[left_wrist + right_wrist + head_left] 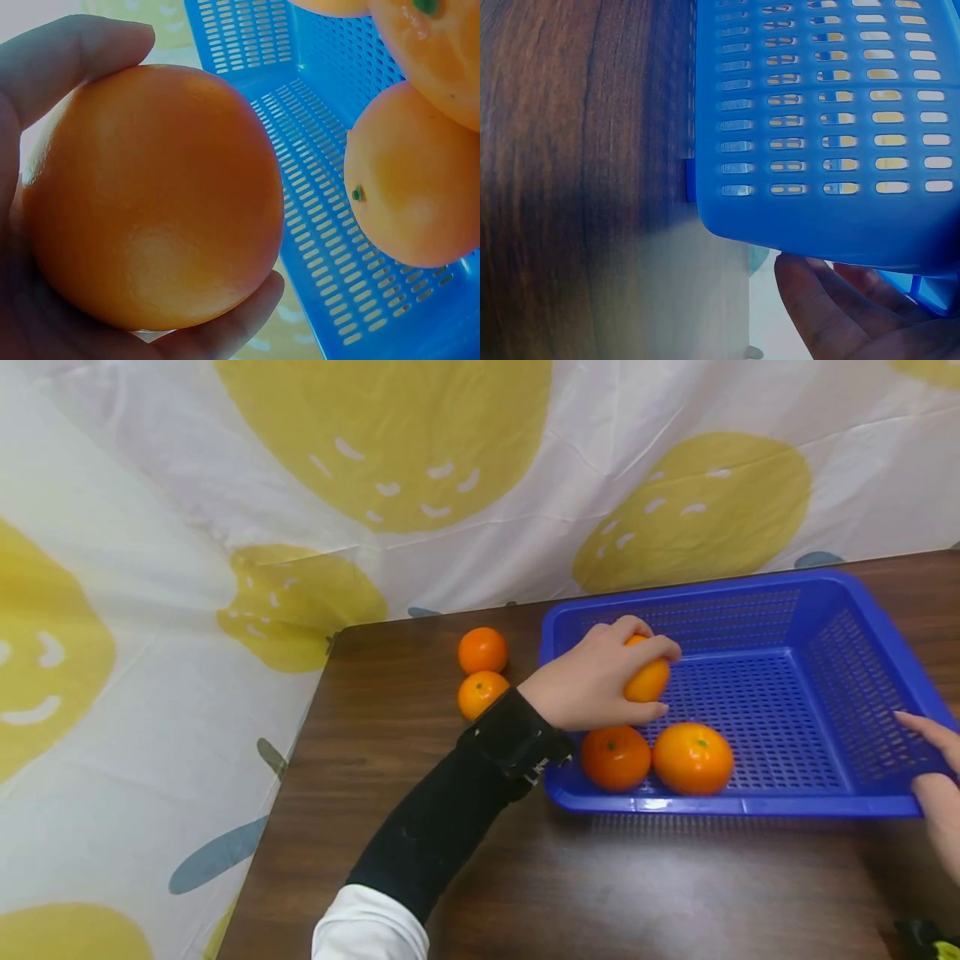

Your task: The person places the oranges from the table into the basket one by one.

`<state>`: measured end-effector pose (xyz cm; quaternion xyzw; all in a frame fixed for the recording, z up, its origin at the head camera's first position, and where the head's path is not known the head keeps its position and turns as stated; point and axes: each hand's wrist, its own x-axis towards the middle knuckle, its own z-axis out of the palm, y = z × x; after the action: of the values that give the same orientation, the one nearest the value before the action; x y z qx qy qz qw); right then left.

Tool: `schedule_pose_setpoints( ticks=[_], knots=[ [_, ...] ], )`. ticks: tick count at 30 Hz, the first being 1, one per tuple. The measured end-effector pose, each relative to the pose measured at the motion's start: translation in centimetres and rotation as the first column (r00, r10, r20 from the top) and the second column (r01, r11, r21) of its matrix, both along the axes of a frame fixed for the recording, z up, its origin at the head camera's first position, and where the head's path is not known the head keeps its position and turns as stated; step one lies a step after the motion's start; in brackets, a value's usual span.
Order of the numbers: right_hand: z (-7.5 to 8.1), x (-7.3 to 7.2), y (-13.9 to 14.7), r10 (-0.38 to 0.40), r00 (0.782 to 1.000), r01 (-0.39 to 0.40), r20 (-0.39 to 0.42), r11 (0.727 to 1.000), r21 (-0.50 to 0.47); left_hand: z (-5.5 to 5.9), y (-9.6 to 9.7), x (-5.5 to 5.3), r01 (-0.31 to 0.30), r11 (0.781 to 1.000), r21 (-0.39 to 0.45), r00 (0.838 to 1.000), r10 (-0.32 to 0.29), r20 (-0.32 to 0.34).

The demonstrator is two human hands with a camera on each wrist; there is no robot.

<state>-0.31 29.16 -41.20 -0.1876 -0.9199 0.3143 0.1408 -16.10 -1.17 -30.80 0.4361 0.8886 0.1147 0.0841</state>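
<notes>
My left hand (600,672) grips an orange (647,679) over the left end of the blue plastic basket (731,806). In the left wrist view, the thumb and fingers curve round that same orange (157,199). Two more oranges lie inside the basket at its front left: a darker one (616,758) and a lighter one (693,758) beside it. At the basket's right end, my right hand (941,777) holds the rim near the front corner, partly cut off by the frame. Its fingers (817,300) touch the basket in the right wrist view.
Two oranges, one behind (483,651) and one in front (482,693), sit on the brown wooden table (360,793) left of the basket. A white cloth (465,560) with yellow fruit prints hangs behind and to the left of the table.
</notes>
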Motion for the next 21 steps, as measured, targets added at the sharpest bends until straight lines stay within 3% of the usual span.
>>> schedule_pose_setpoints(
  ticks=[10,14,21],
  knots=[
    [-0.1,-0.4,0.2,0.037,0.999,-0.037,0.000,0.998,-0.042,-0.7,1.0,-0.3,-0.027,1.000,0.007,0.996,0.026,0.088],
    [-0.1,-0.4,0.3,0.049,0.998,-0.050,-0.026,0.998,-0.042,-1.0,1.4,-0.5,-0.022,0.999,0.023,0.995,0.020,0.094],
    [-0.2,-0.4,0.4,0.044,0.999,-0.044,-0.002,0.997,-0.056,-1.2,2.4,-0.9,-0.027,1.000,0.007,0.993,0.026,0.118]
  ],
)
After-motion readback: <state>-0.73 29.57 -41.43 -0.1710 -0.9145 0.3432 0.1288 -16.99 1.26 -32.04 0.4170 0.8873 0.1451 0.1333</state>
